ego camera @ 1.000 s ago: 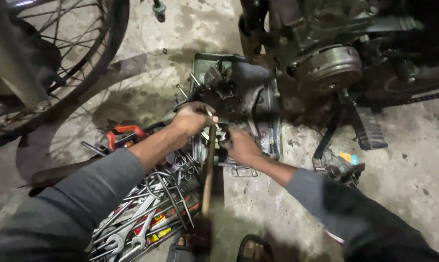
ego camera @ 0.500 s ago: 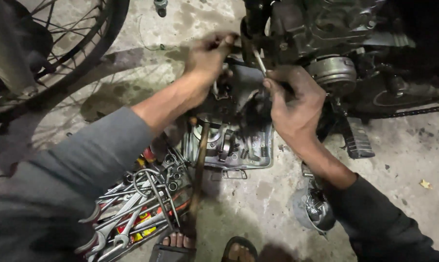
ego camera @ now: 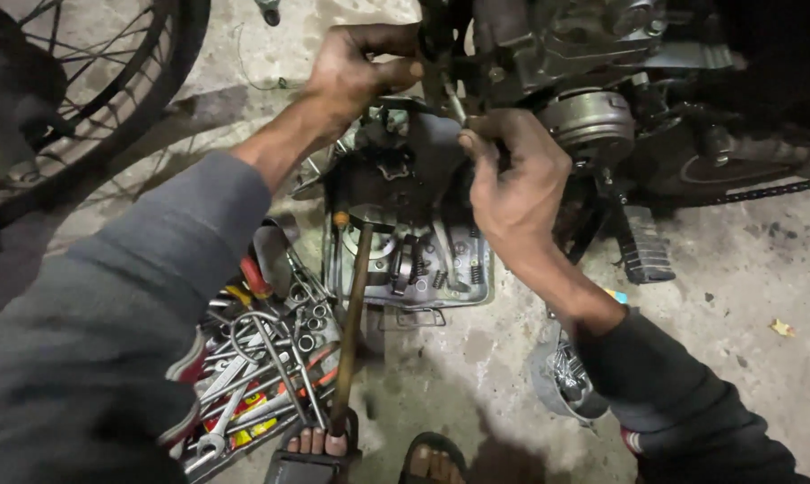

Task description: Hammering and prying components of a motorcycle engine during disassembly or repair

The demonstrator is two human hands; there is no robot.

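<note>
My left hand [ego camera: 356, 72] is raised to the motorcycle engine [ego camera: 566, 54], its fingers closed around a dark part at the engine's front edge. My right hand [ego camera: 512, 184] is just below and to the right, pinching a thin metal rod [ego camera: 454, 103] that points up into the engine. Between the two hands sits a dark engine cover [ego camera: 405, 170]. Under it a metal tray [ego camera: 463, 291] on the floor holds springs and small parts. A hammer with a wooden handle [ego camera: 351, 332] leans from the tray toward my foot.
A pile of wrenches and spanners [ego camera: 262, 358] lies on the concrete at lower left. A spoked wheel [ego camera: 91, 99] stands at upper left. A footpeg [ego camera: 642, 242] and chain are at right, a small bowl of parts [ego camera: 562, 381] is near my right forearm, and my sandalled feet [ego camera: 320, 444] are at the bottom.
Both hands rose from the tray on the floor to the engine. The view moved closer, and my right hand now pinches the thin rod higher against the engine.
</note>
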